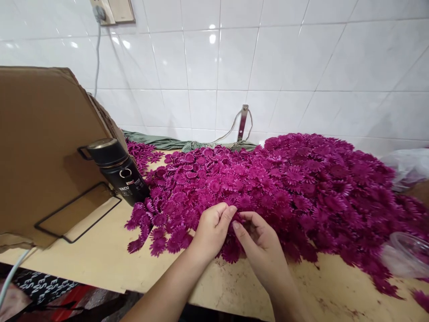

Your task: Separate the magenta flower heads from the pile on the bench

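A large heap of magenta artificial flowers (268, 179) covers the middle and right of the tabletop. My left hand (214, 226) is closed at the heap's front edge, its thumb pressed against the curled fingers. Just to its right, my right hand (256, 237) has its thumb and index finger together on a magenta flower (231, 248) between the hands. The fingertips of both hands nearly meet at this flower. Which petals the left fingers grip is partly hidden.
A black vacuum bottle (117, 170) leans left of the heap, beside a big cardboard box (43, 147) and a black wire frame (92, 212). A clear plastic tub (407, 255) lies at the right. The pale table (134, 264) ends near my forearms; white tiles (201, 58) rise behind.
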`<state>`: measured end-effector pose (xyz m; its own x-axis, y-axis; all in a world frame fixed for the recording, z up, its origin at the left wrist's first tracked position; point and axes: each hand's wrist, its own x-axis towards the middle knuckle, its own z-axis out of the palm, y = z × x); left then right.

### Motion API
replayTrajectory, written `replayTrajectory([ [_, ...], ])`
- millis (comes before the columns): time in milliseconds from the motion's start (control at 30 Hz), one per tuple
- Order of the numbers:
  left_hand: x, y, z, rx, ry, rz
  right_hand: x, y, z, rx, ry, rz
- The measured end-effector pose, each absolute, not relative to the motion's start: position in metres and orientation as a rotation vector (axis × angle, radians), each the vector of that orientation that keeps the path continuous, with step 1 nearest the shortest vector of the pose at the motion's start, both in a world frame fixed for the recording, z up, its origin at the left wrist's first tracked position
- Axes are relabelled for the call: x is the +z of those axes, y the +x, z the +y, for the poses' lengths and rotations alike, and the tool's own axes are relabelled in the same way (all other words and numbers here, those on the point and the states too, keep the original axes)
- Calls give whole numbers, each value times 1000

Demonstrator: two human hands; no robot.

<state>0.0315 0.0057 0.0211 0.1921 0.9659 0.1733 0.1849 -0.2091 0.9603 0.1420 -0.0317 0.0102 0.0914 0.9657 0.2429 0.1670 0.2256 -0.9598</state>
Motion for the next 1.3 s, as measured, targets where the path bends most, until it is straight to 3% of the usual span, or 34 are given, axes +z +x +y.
replayTrajectory([
  [267,26,22,-1,1048,1403,919,14,151,-20,243,-1135,-1600],
  [467,20,26,1,1070,1459,994,23,148,-19,103,-1186,-1635],
  [700,22,22,-7,991,1419,950,51,204,34,81,-1424,-1148],
  [900,26,21,-1,1084,1400,943,64,223,48,-184,-1561,-1453],
  [967,24,25,5,1073,1424,957,60,206,29,-107,-1485,-1548],
  [1133,15,32,16,1095,1323,977,47,164,-13,575,-1301,-1759],
  [1300,17,33,14,1114,1270,917,40,158,-10,631,-1264,-1716],
])
